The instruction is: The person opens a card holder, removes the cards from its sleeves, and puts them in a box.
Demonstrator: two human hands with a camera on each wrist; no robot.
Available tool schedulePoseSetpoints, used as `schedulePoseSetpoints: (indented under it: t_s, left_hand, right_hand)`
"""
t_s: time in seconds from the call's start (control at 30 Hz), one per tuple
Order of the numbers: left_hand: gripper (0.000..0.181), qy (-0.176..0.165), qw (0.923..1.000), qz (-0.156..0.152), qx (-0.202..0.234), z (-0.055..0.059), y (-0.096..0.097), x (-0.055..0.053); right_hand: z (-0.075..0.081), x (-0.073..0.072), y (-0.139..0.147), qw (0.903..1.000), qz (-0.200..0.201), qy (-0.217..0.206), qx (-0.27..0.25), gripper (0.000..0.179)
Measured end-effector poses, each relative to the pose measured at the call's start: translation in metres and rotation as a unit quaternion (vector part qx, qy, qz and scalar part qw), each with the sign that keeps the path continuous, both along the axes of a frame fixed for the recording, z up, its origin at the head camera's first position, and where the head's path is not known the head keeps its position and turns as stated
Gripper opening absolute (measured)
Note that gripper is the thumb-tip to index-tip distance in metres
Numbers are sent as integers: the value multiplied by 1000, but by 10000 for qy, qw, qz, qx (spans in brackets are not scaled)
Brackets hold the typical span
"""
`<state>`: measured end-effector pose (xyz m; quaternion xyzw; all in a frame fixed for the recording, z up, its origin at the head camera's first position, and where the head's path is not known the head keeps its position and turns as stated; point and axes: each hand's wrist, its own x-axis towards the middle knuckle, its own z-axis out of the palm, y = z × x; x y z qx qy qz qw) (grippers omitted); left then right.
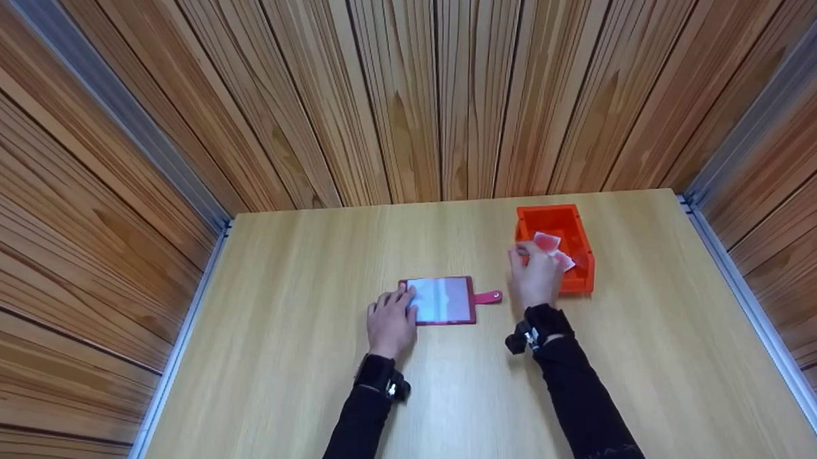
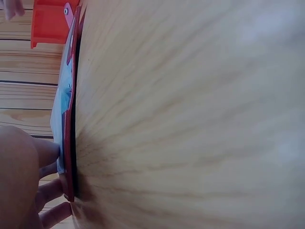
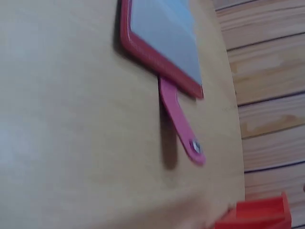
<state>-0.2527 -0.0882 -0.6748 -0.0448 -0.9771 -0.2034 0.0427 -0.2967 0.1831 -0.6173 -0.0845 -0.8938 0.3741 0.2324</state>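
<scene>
A red card holder (image 1: 475,300) lies spread on the table with pale, shiny plastic sleeves (image 1: 440,300) facing up. Its pink snap strap (image 1: 489,297) points right. My left hand (image 1: 390,324) rests at the holder's left end, the thumb touching a sleeve and other fingers along the edge. By the left wall of an orange-red bin (image 1: 585,280) is my right hand (image 1: 537,278), fingers bent. A small pinkish patch shows at its fingertips, too small to identify. Red-backed cards (image 1: 547,241) show around that hand, over the bin. The right wrist view shows the strap (image 3: 180,121) raised off the table.
The light wooden table (image 1: 297,307) meets a wood-plank wall (image 1: 399,120) behind the bin. Metal rails (image 1: 752,309) run along the sides. Each wrist wears a black strap with a small camera (image 1: 524,337).
</scene>
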Motion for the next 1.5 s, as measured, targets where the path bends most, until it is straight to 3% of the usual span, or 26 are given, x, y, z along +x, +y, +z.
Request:
schedulePoseSetpoints:
  t_s: [0.13, 0.33, 0.47, 0.57, 0.67, 0.9, 1.2, 1.33, 1.5]
  left_hand:
    - [43, -107, 9999, 29, -20, 0, 0, -1]
    - [43, -200, 9998, 19, 13, 0, 0, -1]
    - [44, -287, 9996, 35, 51, 1, 0, 0]
    - [44, -281, 9996, 25, 81, 2, 0, 1]
    - [45, -290, 9995, 17, 95, 2, 0, 1]
    - [43, -61, 9999, -85, -69, 0, -2, 1]
    - [45, -305, 9995, -40, -56, -3, 0, 1]
    - [45, -354, 9994, -33, -43, -3, 0, 1]
    - [44, -225, 9997, 8, -23, -2, 0, 1]
  right_hand:
    - [-6, 4, -14, 9933, 947, -655, 0, 27]
    - [-23, 8, -29, 9526, 2347, -1897, 385, 53]
    - [-35, 10, -34, 9260, 2970, -2054, 1105, 71]
    - [-43, 11, -36, 9150, 3143, -2118, 1380, 79]
    - [-48, 12, -36, 9145, 3161, -2075, 1442, 82]
    - [-53, 15, -35, 9261, 3103, -1693, 1316, 79]
    - [-56, 17, -41, 9439, 2958, -1274, 723, 35]
    - [-52, 19, -47, 9541, 2598, -1467, 275, 26]
    - [-45, 18, -52, 9519, 2127, -2065, -773, 48]
